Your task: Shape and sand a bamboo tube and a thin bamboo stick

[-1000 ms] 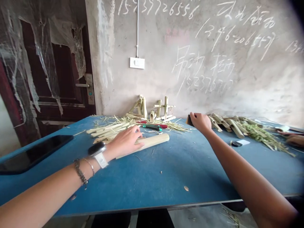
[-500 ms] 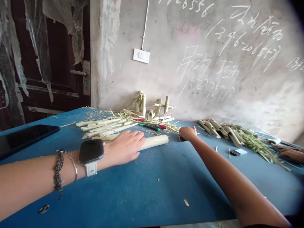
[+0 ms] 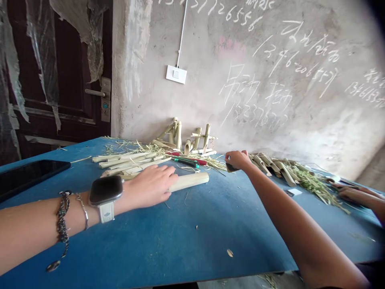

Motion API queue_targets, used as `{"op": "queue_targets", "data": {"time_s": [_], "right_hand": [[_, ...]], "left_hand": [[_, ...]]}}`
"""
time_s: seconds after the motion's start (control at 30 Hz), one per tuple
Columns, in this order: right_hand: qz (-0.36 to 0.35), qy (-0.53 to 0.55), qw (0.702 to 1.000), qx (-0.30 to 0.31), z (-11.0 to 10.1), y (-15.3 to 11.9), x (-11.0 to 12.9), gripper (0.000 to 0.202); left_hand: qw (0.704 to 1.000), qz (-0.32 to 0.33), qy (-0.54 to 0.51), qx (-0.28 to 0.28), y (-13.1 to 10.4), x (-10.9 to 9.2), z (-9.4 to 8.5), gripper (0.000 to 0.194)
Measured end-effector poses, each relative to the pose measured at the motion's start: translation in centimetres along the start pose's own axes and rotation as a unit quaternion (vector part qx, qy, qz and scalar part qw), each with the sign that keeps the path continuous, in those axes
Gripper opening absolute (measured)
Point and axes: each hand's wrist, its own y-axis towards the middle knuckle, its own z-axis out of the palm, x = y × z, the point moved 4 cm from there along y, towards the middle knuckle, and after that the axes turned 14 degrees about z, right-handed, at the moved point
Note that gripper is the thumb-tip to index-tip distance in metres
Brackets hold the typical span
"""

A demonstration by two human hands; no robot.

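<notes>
My left hand (image 3: 153, 184), with a watch at the wrist, lies over a pale bamboo tube (image 3: 192, 180). Its fingers curl down on the tube, whose right end sticks out past them; the left part is hidden under the hand. Farther right, my right hand (image 3: 239, 159) is closed just above the table, apart from the tube. A small dark thing (image 3: 231, 168) shows beneath its fingers, mostly covered, so its kind is unclear. Behind the left hand lie several split bamboo pieces (image 3: 123, 159). A green-and-black tool (image 3: 186, 161) rests between the tube and the shavings.
On the blue table (image 3: 180, 241) lies a black phone (image 3: 33, 176) at left. Small bamboo constructions (image 3: 177, 134) stand by the wall. More cut tubes (image 3: 282, 170) and green shavings (image 3: 315, 182) lie at right. Another person's hands (image 3: 359, 196) are at the far right.
The view has shifted slightly to the right. My right hand is lifted a little, and more of the dark thing under it shows. My left hand stays on the bamboo tube.
</notes>
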Motion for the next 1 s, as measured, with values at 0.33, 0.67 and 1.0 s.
{"op": "queue_targets", "data": {"time_s": [0.33, 0.67, 1.0], "right_hand": [[-0.319, 0.150, 0.934, -0.054, -9.5, -9.7, 5.5, 0.022], [-0.321, 0.144, 0.932, -0.085, -9.2, -11.4, 7.2, 0.026], [-0.292, 0.176, 0.930, -0.135, -8.7, -15.8, 7.0, 0.019]], "left_hand": [[0.978, -0.011, -0.046, -0.202, 1.0, 1.6, -2.0, 0.053], [0.834, -0.111, -0.536, -0.069, -0.9, -0.3, 1.1, 0.031], [0.900, -0.066, -0.430, -0.009, -0.9, -2.8, 1.8, 0.030]]}}
